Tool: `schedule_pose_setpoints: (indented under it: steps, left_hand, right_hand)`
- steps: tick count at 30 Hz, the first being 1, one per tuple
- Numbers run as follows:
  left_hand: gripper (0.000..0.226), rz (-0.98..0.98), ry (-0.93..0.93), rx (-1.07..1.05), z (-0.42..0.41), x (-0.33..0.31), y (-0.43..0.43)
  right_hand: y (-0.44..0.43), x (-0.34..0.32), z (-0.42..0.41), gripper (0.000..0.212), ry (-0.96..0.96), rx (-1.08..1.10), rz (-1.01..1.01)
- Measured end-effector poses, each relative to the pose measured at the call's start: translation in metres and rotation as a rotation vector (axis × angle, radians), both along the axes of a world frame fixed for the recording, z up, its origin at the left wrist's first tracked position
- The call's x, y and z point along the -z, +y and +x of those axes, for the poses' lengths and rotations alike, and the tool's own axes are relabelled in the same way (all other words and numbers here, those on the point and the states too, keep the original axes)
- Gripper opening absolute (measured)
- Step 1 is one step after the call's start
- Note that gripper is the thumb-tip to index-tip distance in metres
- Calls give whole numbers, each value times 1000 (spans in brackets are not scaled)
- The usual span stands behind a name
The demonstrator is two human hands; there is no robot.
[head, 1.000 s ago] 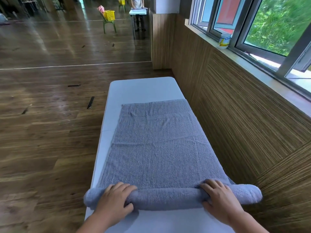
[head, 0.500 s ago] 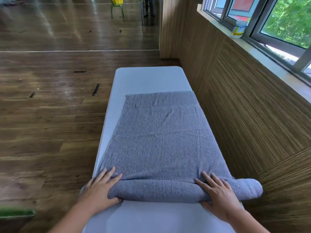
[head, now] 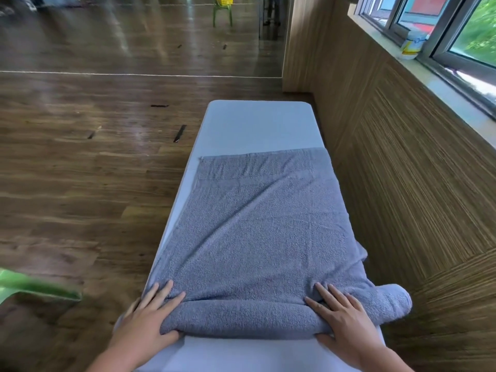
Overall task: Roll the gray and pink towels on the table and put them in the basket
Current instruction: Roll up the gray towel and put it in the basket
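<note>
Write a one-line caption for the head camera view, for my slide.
Left hand and right hand press on the rolled near end of a gray towel spread along a white table.

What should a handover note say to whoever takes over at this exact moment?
Left hand: straight fingers press on the rolled near end of the gray towel.
Right hand: does the same on the roll's right part.
Gray towel: on the table, rolled only at the near end, the rest flat.
Pink towel, and any basket near the table: not in view.
Left: finish rolling the gray towel, put it in the basket, then do the pink one.
</note>
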State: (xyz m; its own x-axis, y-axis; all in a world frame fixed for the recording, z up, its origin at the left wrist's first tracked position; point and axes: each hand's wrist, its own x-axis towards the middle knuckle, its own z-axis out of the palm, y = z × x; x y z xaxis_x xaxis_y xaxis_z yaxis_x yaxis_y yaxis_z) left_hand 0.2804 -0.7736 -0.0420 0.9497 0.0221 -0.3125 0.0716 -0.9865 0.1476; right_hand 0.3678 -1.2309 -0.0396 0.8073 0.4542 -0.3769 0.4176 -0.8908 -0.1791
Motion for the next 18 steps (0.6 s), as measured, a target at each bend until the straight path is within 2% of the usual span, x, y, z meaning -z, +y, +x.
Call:
schedule_pose_setpoints:
  steps: [3, 5, 10, 18]
  left_hand:
    - [92, 65, -28, 3, -6, -1, -8]
    - [91, 33, -99, 50, -6, -5, -16]
    - [48, -33, -190, 142, -8, -4, -23]
    - [13, -44, -165, 121, -10, -5, -15]
  right_hand:
    - [-10, -3, -10, 87, -13, 19, 39]
    - [-21, -6, -15, 83, -70, 35, 86]
    - [-51, -5, -20, 39, -249, 13, 142]
    - [-49, -8, -33, 7, -285, -10, 196]
